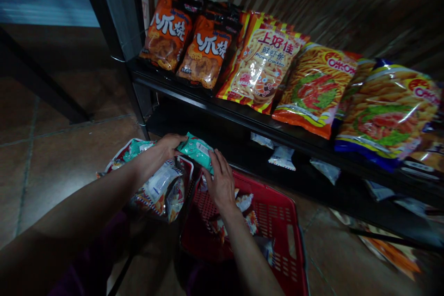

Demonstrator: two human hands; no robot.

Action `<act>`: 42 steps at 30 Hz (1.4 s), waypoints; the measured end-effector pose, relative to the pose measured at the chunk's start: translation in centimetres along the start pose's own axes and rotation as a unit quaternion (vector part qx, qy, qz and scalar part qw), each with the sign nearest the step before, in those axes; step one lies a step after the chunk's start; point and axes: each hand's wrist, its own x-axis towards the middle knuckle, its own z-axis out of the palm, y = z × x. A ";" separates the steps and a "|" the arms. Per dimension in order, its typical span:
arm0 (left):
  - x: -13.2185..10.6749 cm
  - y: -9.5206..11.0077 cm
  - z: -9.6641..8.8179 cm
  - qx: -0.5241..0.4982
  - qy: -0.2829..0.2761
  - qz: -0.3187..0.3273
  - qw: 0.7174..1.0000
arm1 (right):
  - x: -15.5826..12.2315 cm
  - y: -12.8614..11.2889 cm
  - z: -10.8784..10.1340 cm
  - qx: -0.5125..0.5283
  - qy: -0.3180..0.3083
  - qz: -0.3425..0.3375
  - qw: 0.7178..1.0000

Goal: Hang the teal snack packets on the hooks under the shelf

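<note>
A teal snack bag (197,149) is held between my two hands in front of the lower shelf, above the gap between two baskets. My left hand (172,144) grips its left end, the thumb under its near edge. The fingers of my right hand (222,179) close over its right end. Below my left forearm stands a basket full of snack bags (161,182), with another teal bag (137,149) at its far left. Under my right arm is a red plastic basket (289,208) with several small snack bags (244,202) inside.
On the black upper shelf (208,97) stand orange snack bags (204,53), prawn cracker bags (265,62) and large noodle-snack bags (315,85). Small pale packets (282,157) lie on the lower shelf. A dark shelf post (120,23) rises from the tiled floor (69,166).
</note>
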 end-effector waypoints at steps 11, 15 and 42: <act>-2.0 1.1 0.8 0.047 0.029 0.010 0.998 | 0.1 0.2 -0.5 0.109 0.016 0.058 0.992; -2.1 0.9 0.8 0.053 -0.002 0.041 0.998 | 0.2 0.0 -0.7 0.237 0.013 0.167 0.957; -4.0 -3.4 0.7 0.041 -0.143 0.034 0.988 | 1.4 -2.2 0.0 0.613 0.020 0.428 0.664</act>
